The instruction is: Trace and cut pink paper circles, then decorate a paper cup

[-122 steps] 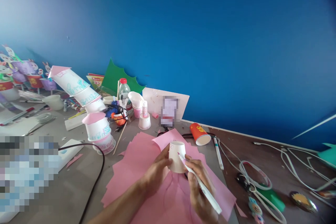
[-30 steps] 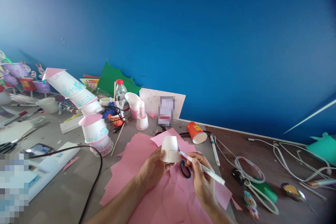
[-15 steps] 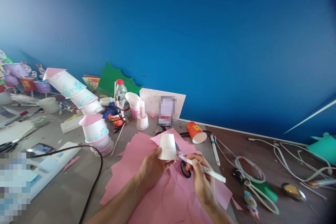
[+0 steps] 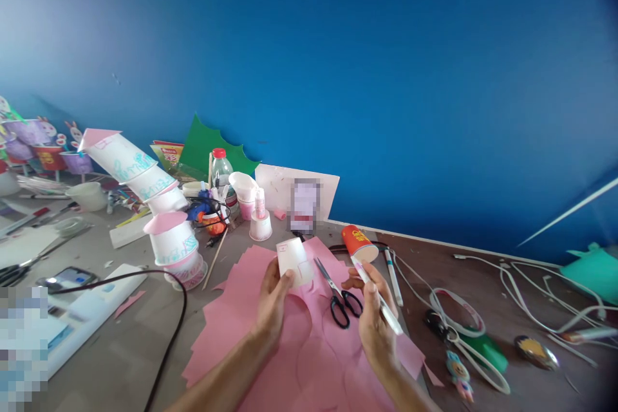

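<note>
My left hand grips a white paper cup that is tilted and bears thin pink lines on its side. In my right hand a white marker is held, its tip end pointing up and away from the cup. Between the two hands lie black-handled scissors, blades partly apart, on pink paper with curved lines drawn on it. Just beyond my right hand an orange-red paper cup rests on its side.
A bent tower of decorated paper cups stands at the left, near a black cable. Behind are a red-capped bottle and a small upturned cup. White cords and another marker lie at the right.
My left hand has turned the white cup and moved it slightly left. My right hand has drawn the marker back from the cup, uncovering the scissors.
</note>
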Demonstrator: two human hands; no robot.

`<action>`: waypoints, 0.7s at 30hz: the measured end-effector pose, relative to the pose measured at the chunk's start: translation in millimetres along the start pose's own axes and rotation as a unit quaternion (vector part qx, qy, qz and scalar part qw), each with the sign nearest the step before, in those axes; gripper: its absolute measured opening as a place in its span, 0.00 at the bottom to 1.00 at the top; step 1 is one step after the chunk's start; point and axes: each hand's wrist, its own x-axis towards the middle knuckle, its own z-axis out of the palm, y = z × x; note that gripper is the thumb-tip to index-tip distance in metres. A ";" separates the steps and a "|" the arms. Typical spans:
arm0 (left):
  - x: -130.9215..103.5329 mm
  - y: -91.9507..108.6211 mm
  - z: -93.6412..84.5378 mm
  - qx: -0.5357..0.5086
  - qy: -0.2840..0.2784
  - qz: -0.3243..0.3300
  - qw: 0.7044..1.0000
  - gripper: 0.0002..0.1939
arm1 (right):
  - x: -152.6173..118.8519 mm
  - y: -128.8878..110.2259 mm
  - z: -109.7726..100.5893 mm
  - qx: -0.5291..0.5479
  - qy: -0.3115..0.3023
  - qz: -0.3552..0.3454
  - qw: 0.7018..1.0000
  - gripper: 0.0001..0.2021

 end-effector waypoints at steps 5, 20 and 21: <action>0.5 -7.0 -7.7 0.173 0.032 0.115 0.978 0.30 | 5.3 4.6 -1.4 -0.154 -0.094 -0.071 0.981 0.18; 10.0 2.9 -11.2 0.238 0.109 0.044 0.964 0.32 | -15.5 8.3 10.7 -0.383 -0.288 -0.223 0.849 0.24; 9.8 1.2 -12.8 0.249 0.100 0.043 0.962 0.33 | -13.6 7.5 9.6 -0.375 -0.282 -0.228 0.853 0.24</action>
